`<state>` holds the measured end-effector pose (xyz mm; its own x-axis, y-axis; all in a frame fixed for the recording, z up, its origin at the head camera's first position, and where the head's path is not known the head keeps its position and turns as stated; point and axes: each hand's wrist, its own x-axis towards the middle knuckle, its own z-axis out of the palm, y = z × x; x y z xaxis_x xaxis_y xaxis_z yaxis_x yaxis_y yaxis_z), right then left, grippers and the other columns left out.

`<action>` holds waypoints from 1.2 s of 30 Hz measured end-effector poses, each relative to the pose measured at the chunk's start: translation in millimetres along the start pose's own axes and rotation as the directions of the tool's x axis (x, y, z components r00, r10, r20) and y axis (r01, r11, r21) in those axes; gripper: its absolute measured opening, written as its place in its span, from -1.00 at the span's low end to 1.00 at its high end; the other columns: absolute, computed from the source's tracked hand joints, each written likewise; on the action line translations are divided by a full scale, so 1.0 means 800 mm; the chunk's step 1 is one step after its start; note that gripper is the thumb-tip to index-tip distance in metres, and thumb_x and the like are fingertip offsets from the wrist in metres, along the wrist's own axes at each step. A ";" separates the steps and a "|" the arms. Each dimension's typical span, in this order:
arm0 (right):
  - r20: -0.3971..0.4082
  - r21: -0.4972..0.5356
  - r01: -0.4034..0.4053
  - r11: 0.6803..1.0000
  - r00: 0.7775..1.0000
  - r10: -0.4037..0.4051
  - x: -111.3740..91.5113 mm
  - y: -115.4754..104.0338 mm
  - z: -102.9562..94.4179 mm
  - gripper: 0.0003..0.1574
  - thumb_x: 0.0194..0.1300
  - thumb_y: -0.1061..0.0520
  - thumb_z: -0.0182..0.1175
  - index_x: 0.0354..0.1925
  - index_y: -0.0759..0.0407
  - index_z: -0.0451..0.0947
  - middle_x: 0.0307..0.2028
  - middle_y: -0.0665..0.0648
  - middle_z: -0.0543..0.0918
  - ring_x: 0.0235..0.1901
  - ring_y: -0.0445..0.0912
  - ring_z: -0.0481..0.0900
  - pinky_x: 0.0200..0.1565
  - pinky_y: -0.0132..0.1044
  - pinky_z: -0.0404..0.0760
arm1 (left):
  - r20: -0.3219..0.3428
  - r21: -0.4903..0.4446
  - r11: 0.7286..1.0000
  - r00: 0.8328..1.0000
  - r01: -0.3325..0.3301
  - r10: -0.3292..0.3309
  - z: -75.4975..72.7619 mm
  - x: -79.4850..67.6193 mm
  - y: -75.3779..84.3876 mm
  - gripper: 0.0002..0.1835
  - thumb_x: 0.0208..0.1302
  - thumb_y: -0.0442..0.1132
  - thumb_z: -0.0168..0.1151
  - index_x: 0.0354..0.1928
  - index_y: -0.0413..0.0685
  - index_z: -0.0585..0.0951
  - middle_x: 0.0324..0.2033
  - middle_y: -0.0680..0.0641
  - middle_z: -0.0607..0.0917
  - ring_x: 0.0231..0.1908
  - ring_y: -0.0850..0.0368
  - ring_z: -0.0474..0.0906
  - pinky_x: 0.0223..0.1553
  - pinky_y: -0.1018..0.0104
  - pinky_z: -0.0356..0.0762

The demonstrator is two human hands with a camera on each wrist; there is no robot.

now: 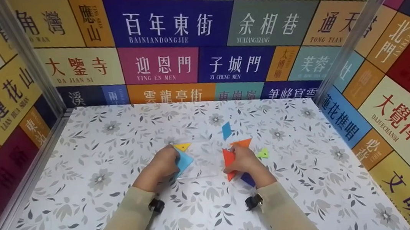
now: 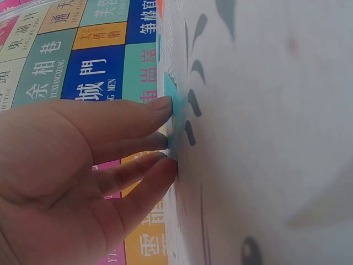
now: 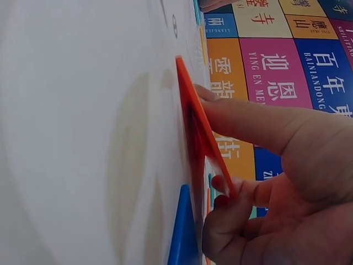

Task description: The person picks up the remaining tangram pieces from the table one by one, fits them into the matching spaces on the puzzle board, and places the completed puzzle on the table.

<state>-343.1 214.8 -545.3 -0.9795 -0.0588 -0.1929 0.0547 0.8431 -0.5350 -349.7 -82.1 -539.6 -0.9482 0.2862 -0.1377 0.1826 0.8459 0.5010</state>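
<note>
A light blue triangle [image 1: 184, 163] lies by my left hand [image 1: 162, 164]. In the left wrist view its fairly straight fingers and thumb rest at the light blue piece [image 2: 172, 91], close against the table. A small yellow triangle [image 1: 183, 147] sits just beyond it. My right hand [image 1: 243, 160] pinches a red-orange triangle [image 1: 229, 161] between thumb and fingers. In the right wrist view that triangle [image 3: 194, 113] is tilted, one edge raised off the table. Next to it is a dark blue piece [image 1: 248, 180], partly hidden under the right hand in the head view.
Around the right hand lie an orange piece [image 1: 245, 142], a small lime-green triangle [image 1: 263, 153] and a light blue parallelogram [image 1: 226, 130]. A faint clear square outline [image 1: 206, 176] shows on the floral tabletop [image 1: 100, 179]. Sign-covered panels [image 1: 163, 23] enclose the table.
</note>
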 end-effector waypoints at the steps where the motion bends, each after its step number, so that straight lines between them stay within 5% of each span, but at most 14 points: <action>1: -0.003 0.003 0.008 1.000 1.000 -0.008 0.000 0.000 0.000 -0.06 -0.06 0.04 0.73 0.22 0.20 0.49 0.00 0.22 0.68 -0.03 0.07 0.62 0.08 -0.01 0.67 | 0.000 0.005 1.000 1.000 -0.002 0.002 0.000 0.000 0.000 -0.51 0.13 -0.40 0.56 0.14 -0.35 0.72 0.11 -0.18 0.65 0.09 -0.07 0.63 0.32 0.04 0.61; 9: -0.016 0.011 0.014 1.000 1.000 -0.014 0.001 0.000 0.000 -0.12 0.03 0.12 0.65 0.29 0.14 0.50 0.11 0.22 0.68 0.05 0.09 0.60 0.15 0.01 0.64 | 0.046 -0.040 0.996 0.996 0.079 -0.077 -0.002 0.000 0.006 -0.48 0.20 -0.36 0.54 0.22 -0.28 0.68 0.32 -0.20 0.58 0.36 -0.17 0.54 0.48 -0.03 0.47; 22: -0.062 0.054 -0.023 0.998 0.998 0.026 0.003 -0.002 -0.003 -0.30 0.25 0.22 0.50 0.32 0.15 0.52 0.24 0.31 0.66 0.20 0.16 0.63 0.21 0.06 0.67 | 0.035 -0.074 0.995 0.997 0.068 -0.066 -0.003 -0.003 0.004 -0.50 0.16 -0.39 0.54 0.18 -0.27 0.70 0.31 -0.19 0.59 0.37 -0.17 0.54 0.49 -0.04 0.45; 30: -0.116 0.109 -0.004 0.994 0.993 0.017 0.005 0.001 -0.005 -0.44 0.30 0.31 0.37 0.26 0.24 0.59 0.13 0.33 0.72 0.06 0.14 0.68 0.11 0.00 0.72 | 0.014 -0.039 0.998 0.998 0.055 -0.055 0.000 -0.001 0.005 -0.49 0.14 -0.42 0.53 0.18 -0.30 0.71 0.19 -0.16 0.64 0.21 -0.09 0.61 0.41 0.02 0.54; 36: -0.118 0.218 -0.041 0.975 0.991 0.068 0.009 0.004 -0.007 -0.48 0.32 0.33 0.26 0.24 0.23 0.62 0.11 0.31 0.69 -0.01 0.09 0.65 -0.01 -0.15 0.71 | 0.023 -0.055 0.995 0.996 0.082 -0.081 -0.001 -0.002 0.005 -0.50 0.19 -0.40 0.52 0.20 -0.25 0.70 0.25 -0.14 0.61 0.28 -0.09 0.59 0.44 -0.01 0.51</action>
<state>-351.0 220.1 -543.9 -0.9895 0.0621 -0.1307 0.1360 0.7076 -0.6934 -347.7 -79.2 -536.7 -0.9536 0.2272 -0.1975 0.0896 0.8406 0.5342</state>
